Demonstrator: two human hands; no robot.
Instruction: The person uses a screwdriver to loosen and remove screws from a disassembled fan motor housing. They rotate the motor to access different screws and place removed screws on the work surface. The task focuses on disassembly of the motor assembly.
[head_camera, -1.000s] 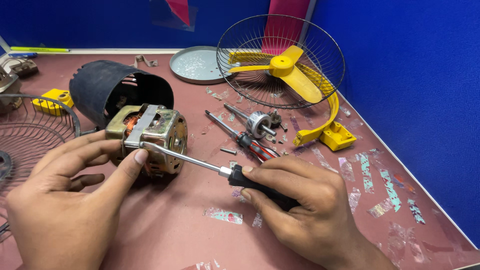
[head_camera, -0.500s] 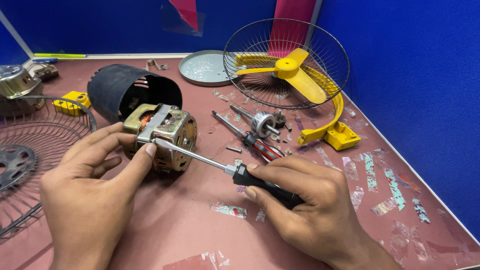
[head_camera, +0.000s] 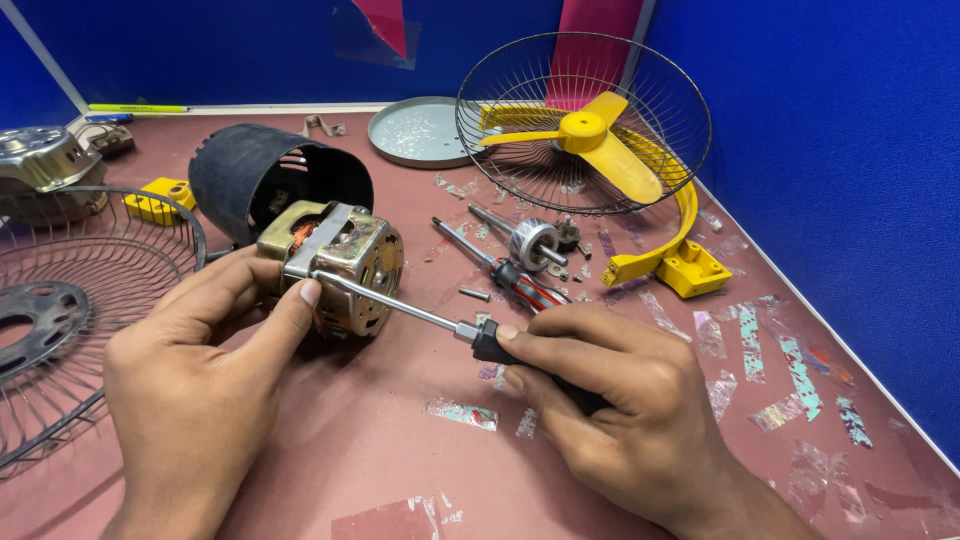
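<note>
Fan motor (head_camera: 340, 265) on the maroon table (head_camera: 380, 470), braced by left hand (head_camera: 190, 390), thumb pressed beside the screwdriver (head_camera: 450, 325) tip. Right hand (head_camera: 625, 420) clamped around the black handle, shaft slanting low toward the motor casing. Likely hazard: tip slipping off and jabbing that thumb.

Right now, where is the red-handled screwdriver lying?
In the head view the red-handled screwdriver lies on the table right of centre, between the fan motor and the yellow bracket, just beyond the right hand.
</note>
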